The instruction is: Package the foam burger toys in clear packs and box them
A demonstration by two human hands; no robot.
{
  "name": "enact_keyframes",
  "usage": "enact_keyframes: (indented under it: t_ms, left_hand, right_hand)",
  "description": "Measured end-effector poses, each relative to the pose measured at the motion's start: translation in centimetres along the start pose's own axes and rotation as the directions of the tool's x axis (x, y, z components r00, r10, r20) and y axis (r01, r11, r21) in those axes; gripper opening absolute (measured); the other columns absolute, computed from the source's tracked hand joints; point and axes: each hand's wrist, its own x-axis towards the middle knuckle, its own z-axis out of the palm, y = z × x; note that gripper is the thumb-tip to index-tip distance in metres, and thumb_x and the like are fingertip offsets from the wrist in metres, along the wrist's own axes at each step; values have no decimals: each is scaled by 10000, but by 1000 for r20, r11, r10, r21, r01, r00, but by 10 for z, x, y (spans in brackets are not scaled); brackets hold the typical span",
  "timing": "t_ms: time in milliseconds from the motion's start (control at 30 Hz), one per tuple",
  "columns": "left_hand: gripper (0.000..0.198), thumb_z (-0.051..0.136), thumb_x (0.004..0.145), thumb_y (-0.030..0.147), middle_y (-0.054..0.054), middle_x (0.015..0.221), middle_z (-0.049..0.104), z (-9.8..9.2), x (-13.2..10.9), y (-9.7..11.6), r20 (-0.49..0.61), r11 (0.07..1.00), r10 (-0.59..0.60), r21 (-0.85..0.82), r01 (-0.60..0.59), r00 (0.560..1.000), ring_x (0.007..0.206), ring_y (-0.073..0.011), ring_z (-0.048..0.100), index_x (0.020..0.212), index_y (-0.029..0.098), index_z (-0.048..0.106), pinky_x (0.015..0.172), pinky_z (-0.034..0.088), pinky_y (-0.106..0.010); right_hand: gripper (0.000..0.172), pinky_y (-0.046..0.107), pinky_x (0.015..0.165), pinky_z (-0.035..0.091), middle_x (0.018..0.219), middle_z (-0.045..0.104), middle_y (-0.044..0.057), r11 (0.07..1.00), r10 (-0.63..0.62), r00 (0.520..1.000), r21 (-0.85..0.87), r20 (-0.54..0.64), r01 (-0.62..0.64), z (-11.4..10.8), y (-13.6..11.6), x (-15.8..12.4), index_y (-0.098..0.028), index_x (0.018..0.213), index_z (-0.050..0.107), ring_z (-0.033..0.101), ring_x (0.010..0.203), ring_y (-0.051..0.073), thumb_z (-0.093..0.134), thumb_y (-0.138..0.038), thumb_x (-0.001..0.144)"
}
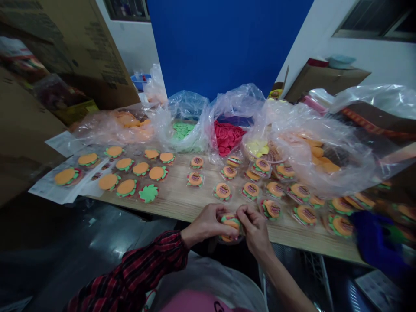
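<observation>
Blue board (227, 47) rises behind a wooden table (182, 203), whose back edge is lined with clear bags holding orange pieces (130, 120), green pieces (183, 130) and red pieces (227, 135). At the table's near edge, between the two hands, is a toy burger (230, 222), with the left hand (206, 225) clamped on it, thumb across its front, while the right hand (255, 227) has its fingers bent in close at the burger's right side, though I cannot tell whether they grip. Packed burgers (251, 190) lie just beyond both hands.
</observation>
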Motion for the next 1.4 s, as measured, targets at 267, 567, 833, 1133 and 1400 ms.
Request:
enact_keyframes:
  t_ms: [267, 567, 833, 1133, 1400]
  left_hand:
    - [356, 765, 539, 238, -19, 749, 616, -1, -6, -10, 12, 998, 47, 51, -48, 999, 688, -138, 557, 826, 104, 602, 609, 414, -219]
    - [356, 734, 504, 135, 16, 727, 580, -4, -1, -3, 208, 974, 5, 219, -52, 978, 643, -102, 492, 846, 95, 642, 563, 373, -198]
    - [284, 739, 473, 113, 54, 628, 516, -1, 0, 3, 212, 961, -32, 276, -28, 977, 551, -64, 413, 731, 100, 622, 490, 307, -182]
    - [334, 767, 502, 256, 36, 645, 536, -1, 3, -2, 197, 964, -57, 267, 3, 979, 566, -83, 449, 762, 94, 634, 507, 325, -191]
    - [438, 763, 553, 256, -41, 835, 621, 11, 3, -5, 132, 996, -11, 94, -1, 991, 751, -152, 562, 929, 99, 603, 654, 425, -226]
  right_hand:
    - [248, 233, 556, 352, 600, 483, -25, 985, 22, 975, -171, 220, 16, -17, -14, 8, -175, 640, 571, 432, 583, 114, 612, -383, 769]
    - [161, 244, 572, 363, 647, 497, -21, 906, 24, 899, -390, 438, 166, -9, -26, 5, -183, 681, 539, 455, 617, 125, 568, -293, 795]
    - [176, 247, 575, 356, 642, 503, -13, 887, -61, 927, -406, 369, 220, -12, -19, -6, -184, 665, 524, 459, 617, 131, 527, -279, 814]
    - [235, 233, 536, 358, 605, 468, -28, 962, -80, 986, -248, 149, 116, -13, 1, -16, -191, 635, 505, 434, 574, 122, 553, -347, 804]
    - [217, 232, 555, 357, 612, 470, -30, 989, -56, 997, -131, 56, 63, -27, -6, -6, -186, 641, 541, 426, 583, 115, 634, -359, 732]
